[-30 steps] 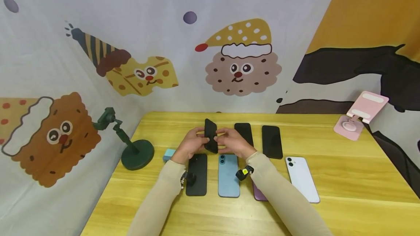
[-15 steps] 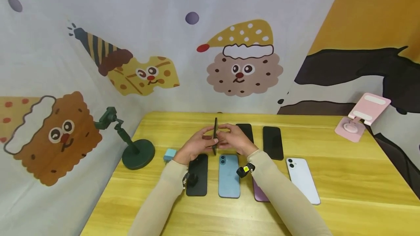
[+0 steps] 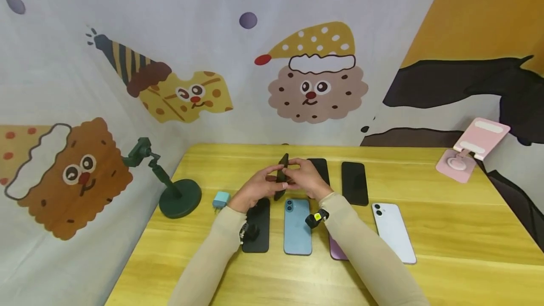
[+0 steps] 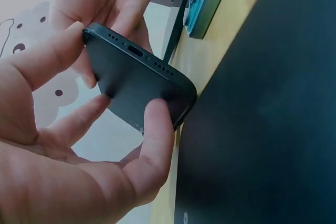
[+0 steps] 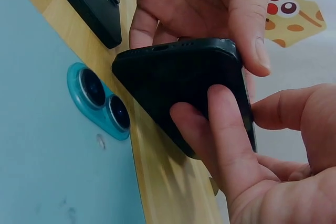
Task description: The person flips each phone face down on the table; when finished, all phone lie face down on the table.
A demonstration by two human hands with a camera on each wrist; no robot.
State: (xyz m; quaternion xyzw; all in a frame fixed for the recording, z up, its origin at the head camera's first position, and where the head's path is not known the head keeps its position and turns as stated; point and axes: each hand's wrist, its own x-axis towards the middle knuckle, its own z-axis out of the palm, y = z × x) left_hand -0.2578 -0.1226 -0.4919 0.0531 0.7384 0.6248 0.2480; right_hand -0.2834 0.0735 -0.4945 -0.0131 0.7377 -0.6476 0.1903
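Observation:
Both hands hold a black smartphone [image 3: 281,178] on its long edge above the table, tilted and seen almost edge-on in the head view. My left hand [image 3: 258,188] grips it from the left, with thumb and fingers on its edge and flat side in the left wrist view. From the other side, my right hand [image 3: 307,179] holds it, two fingertips lying on its dark face in the right wrist view. The phone's port end [image 4: 135,51] faces the left wrist camera. Just below the hands lie a blue phone [image 3: 297,228] and another black phone [image 3: 257,225].
Right of the hands lie two dark phones, one partly covered [image 3: 319,170] and one in full view [image 3: 354,183], plus a white phone [image 3: 394,233]. My right sleeve partly covers a purple phone [image 3: 337,249]. A blue charger [image 3: 221,199], a green stand [image 3: 180,199] and a pink stand [image 3: 456,164] flank them.
The held phone has turned from showing its broad dark face to nearly edge-on, now leaning slightly. It and both hands have shifted a little to the right.

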